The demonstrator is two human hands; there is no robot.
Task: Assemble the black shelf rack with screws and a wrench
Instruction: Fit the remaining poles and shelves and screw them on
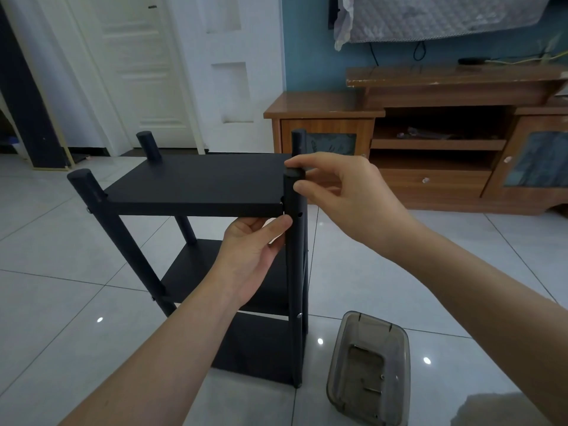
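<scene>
The black shelf rack (196, 182) stands upright on the tiled floor, with three boards between round black posts. My right hand (341, 192) pinches the top of the near right post (294, 272) with thumb and forefinger. My left hand (249, 253) reaches under the top board's near right corner, its thumb pressed against that post just below the board. An empty screw hole (299, 214) shows on the post at the board's level. A silver screw head (298, 315) sits lower on the same post. No wrench is visible in either hand.
A smoky transparent plastic box (368, 370) holding a few small metal parts lies on the floor at the rack's right. A wooden TV cabinet (430, 142) stands behind, against a blue wall. White doors (135, 72) are at the back left.
</scene>
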